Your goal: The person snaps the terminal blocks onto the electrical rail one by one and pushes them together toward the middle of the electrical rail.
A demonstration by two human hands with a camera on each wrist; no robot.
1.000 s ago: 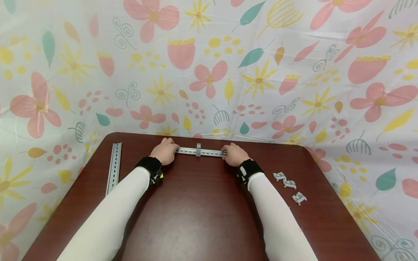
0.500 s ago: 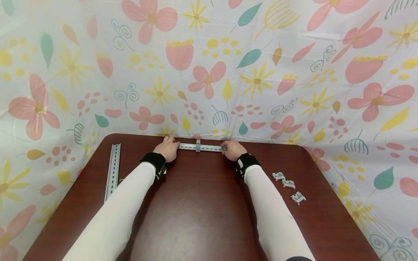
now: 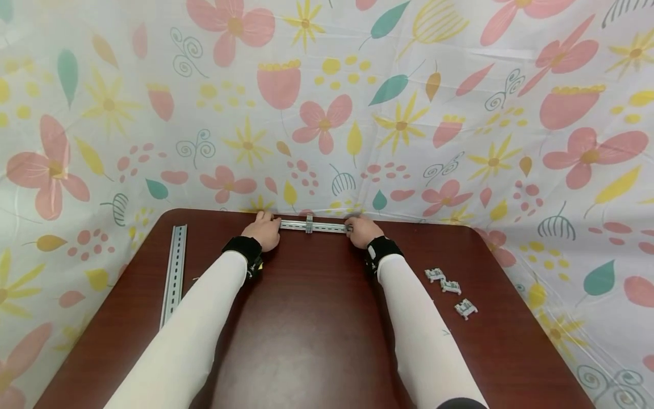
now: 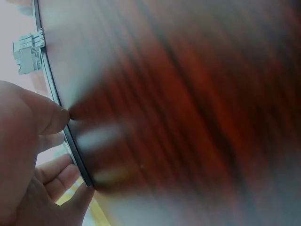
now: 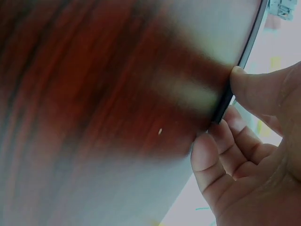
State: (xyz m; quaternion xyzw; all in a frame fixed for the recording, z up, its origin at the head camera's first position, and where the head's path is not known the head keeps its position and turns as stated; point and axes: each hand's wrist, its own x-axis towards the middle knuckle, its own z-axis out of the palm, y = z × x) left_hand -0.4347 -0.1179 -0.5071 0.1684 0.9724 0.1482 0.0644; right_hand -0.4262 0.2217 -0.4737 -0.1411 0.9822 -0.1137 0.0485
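We've slid the rail (image 3: 329, 228) farther across the table (image 3: 317, 295) — left hand (image 3: 263, 232) and right hand (image 3: 364, 230) pinching its ends — likely nearly positioned.

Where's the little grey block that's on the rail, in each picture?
Head view: the grey block is just left of the middle, between the left hand and right hand.
Left wrist view: grey block, upper left.
Right wrist view: grey block, top right corner, partly cut off.
Shared landmark: the rail it sits on.
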